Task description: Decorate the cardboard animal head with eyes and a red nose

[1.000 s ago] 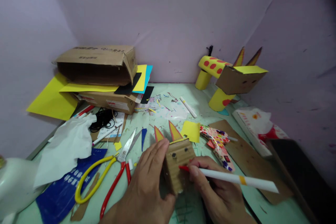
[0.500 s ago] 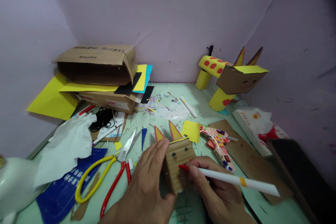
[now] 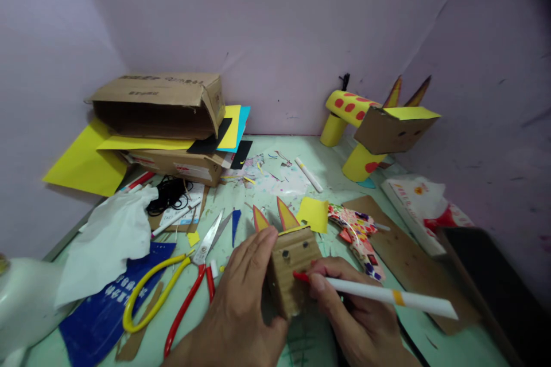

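Observation:
A small cardboard box (image 3: 287,292) stands upright in front of me, with two dark eyes on its front face. Two yellow pointed ears with red edges (image 3: 287,217) rise from its top. My left hand (image 3: 245,292) grips the box along its left side, fingers at the top corner. Between the fingers of my right hand (image 3: 344,298) is a white marker with an orange band (image 3: 396,297). Its red tip touches or nearly touches the box's front below the eyes. The right hand partly hides the box's lower right side.
Scissors (image 3: 202,252) with yellow and red handles lie left of my left hand. A glue gun (image 3: 355,235) lies on the right by a cardboard sheet (image 3: 413,275). Behind stand a yellow, red-spotted paper animal (image 3: 365,120) and stacked cardboard boxes (image 3: 159,120). A capped marker (image 3: 308,175) lies mid-table.
Hardly anything differs. The red marker tip has shifted very slightly on the box's face; both hands keep their places.

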The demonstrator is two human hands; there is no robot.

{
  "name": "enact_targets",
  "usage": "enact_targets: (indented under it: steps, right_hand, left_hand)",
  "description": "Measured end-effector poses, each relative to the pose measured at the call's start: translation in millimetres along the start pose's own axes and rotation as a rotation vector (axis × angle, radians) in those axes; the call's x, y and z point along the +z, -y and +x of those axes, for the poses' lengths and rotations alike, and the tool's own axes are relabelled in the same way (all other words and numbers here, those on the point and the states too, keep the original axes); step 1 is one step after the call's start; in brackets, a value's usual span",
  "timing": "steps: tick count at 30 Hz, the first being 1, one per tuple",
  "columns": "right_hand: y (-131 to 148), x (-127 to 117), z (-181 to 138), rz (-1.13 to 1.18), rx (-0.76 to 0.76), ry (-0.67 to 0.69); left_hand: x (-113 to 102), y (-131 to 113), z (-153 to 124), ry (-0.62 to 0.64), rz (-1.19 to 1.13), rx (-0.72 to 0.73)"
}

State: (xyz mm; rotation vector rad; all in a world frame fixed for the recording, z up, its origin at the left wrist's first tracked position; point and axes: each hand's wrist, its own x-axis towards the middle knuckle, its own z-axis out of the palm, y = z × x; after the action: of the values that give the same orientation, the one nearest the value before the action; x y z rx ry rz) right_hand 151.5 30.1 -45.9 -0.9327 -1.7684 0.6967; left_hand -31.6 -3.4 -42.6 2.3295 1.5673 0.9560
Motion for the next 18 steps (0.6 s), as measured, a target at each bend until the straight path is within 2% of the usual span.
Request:
enact_targets:
  steps: [18]
  right_hand:
    - [3.9,-0.8,2.6,0.035,0.039,-0.006]
  left_hand:
    - [3.4,0.1,-0.3,-0.032,-0.012,0.004]
